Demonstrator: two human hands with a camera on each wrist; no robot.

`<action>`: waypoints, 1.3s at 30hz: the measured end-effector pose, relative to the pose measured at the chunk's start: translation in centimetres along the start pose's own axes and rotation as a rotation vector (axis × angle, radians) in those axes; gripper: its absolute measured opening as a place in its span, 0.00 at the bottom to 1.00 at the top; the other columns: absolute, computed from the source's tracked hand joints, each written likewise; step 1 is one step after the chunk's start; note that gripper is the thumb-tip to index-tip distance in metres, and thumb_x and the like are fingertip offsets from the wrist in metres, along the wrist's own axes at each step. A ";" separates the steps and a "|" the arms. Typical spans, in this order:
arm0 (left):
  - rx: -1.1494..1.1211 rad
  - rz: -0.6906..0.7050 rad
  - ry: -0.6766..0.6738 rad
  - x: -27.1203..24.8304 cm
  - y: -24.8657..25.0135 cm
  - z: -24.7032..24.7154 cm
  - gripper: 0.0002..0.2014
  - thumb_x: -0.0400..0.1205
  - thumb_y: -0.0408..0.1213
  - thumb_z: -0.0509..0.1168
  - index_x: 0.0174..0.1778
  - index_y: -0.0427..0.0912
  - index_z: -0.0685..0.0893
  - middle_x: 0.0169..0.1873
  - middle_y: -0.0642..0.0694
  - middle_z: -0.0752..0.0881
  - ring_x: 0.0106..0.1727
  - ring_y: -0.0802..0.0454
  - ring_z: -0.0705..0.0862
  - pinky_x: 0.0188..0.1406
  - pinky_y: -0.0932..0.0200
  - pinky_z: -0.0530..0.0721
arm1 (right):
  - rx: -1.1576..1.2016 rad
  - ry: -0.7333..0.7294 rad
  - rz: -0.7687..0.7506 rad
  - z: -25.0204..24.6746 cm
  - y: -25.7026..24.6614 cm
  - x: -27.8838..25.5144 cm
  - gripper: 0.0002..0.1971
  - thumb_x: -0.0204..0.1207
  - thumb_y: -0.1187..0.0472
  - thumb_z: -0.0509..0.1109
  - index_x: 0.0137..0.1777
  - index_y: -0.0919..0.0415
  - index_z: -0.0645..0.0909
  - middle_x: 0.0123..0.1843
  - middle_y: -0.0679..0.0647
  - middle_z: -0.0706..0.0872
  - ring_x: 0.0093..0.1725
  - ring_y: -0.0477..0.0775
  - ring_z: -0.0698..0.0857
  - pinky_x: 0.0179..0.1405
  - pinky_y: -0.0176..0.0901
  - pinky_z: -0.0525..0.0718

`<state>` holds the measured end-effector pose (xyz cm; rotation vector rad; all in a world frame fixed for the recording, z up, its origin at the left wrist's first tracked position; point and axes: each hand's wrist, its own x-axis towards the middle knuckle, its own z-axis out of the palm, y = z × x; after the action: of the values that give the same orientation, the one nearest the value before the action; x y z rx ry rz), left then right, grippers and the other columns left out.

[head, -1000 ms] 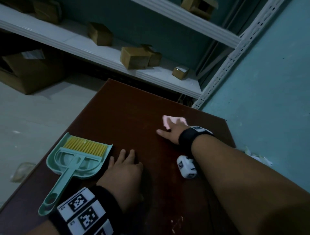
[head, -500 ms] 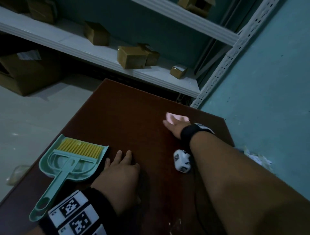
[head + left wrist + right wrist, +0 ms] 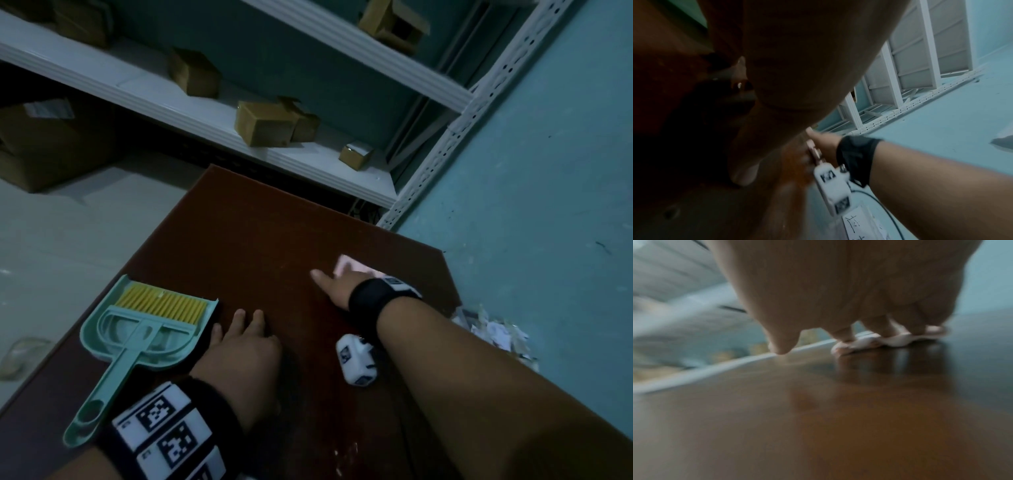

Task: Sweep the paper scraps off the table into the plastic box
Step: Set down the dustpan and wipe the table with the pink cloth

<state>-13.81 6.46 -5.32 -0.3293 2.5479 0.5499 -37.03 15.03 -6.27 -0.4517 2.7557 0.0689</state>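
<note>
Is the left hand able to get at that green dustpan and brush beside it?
Probably yes. The left hand rests flat on the table, right beside the dustpan with its brush, and nothing lies between them. The right hand is busy elsewhere, pressing on a pink cloth.

Dim, bluish light fills the room. Teal walls (image 3: pixel 534 144) meet at a corner, where a white metal shelf unit (image 3: pixel 212 116) with perforated uprights stands — small cardboard boxes (image 3: pixel 265 125) sit on its boards. A larger carton (image 3: pixel 48 144) rests on the pale floor (image 3: pixel 78 233) beneath. The dark reddish-brown counter (image 3: pixel 260 226) stands before the shelving.
</note>
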 end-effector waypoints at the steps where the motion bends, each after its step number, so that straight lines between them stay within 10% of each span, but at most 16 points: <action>1: -0.007 0.005 0.015 -0.1 0.0 0.1 0.43 0.81 0.49 0.74 0.90 0.49 0.60 0.91 0.37 0.41 0.91 0.32 0.40 0.88 0.27 0.47 | -0.045 -0.032 -0.114 0.5 -2.1 -0.8 0.40 0.64 0.14 0.48 0.62 0.44 0.74 0.67 0.57 0.82 0.70 0.69 0.80 0.68 0.69 0.76; 3: -0.033 0.025 0.049 -0.1 -0.1 0.4 0.43 0.81 0.51 0.73 0.90 0.51 0.61 0.92 0.38 0.43 0.91 0.31 0.40 0.87 0.27 0.47 | -0.104 -0.166 -0.277 1.7 -5.9 -2.8 0.47 0.62 0.13 0.40 0.79 0.34 0.63 0.88 0.64 0.59 0.85 0.79 0.57 0.78 0.80 0.59; 6: -0.085 0.056 0.092 -0.1 -0.2 0.6 0.41 0.83 0.55 0.69 0.91 0.60 0.57 0.92 0.44 0.43 0.91 0.32 0.40 0.86 0.26 0.47 | -0.116 -0.226 -0.428 3.2 -8.4 -5.0 0.46 0.68 0.15 0.39 0.87 0.28 0.44 0.92 0.58 0.37 0.89 0.71 0.37 0.84 0.76 0.36; 12: -0.004 0.009 0.056 -0.2 -0.3 0.5 0.43 0.80 0.53 0.74 0.89 0.51 0.63 0.92 0.39 0.43 0.91 0.34 0.42 0.88 0.30 0.48 | -0.015 -0.194 -0.335 1.9 -0.7 -3.8 0.35 0.82 0.25 0.46 0.88 0.29 0.48 0.93 0.53 0.41 0.91 0.60 0.37 0.84 0.72 0.32; 21: 0.015 -0.040 0.000 -0.6 0.3 -0.1 0.44 0.80 0.52 0.75 0.90 0.52 0.62 0.92 0.41 0.43 0.91 0.36 0.42 0.89 0.31 0.50 | -0.107 -0.161 0.142 2.3 9.9 -2.4 0.48 0.73 0.19 0.43 0.90 0.39 0.38 0.92 0.65 0.39 0.89 0.73 0.48 0.86 0.69 0.59; 24: -0.001 -0.049 -0.004 -1.0 0.3 -0.3 0.43 0.81 0.51 0.75 0.90 0.49 0.62 0.92 0.40 0.44 0.91 0.36 0.43 0.89 0.32 0.50 | -0.092 -0.135 0.086 2.5 9.0 -3.4 0.44 0.79 0.25 0.46 0.92 0.43 0.44 0.91 0.67 0.50 0.88 0.76 0.56 0.85 0.71 0.61; 28: -0.006 -0.060 -0.025 -2.0 0.4 -0.5 0.40 0.81 0.51 0.75 0.88 0.46 0.67 0.92 0.39 0.48 0.92 0.37 0.47 0.89 0.36 0.58 | -0.130 -0.233 -0.003 1.5 5.2 -6.7 0.33 0.87 0.34 0.46 0.90 0.34 0.40 0.92 0.64 0.38 0.89 0.76 0.50 0.86 0.75 0.51; 39: 0.038 -0.031 0.076 -6.2 0.2 1.3 0.30 0.84 0.52 0.68 0.82 0.47 0.75 0.78 0.41 0.76 0.77 0.43 0.74 0.80 0.49 0.72 | -0.186 -0.246 -0.441 5.2 -5.4 -13.8 0.27 0.90 0.43 0.45 0.88 0.32 0.45 0.93 0.59 0.42 0.90 0.69 0.44 0.86 0.74 0.41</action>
<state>-8.07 8.00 -2.99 -0.3825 2.6181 0.4851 -21.30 14.62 -6.38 -1.0164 2.3614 0.2527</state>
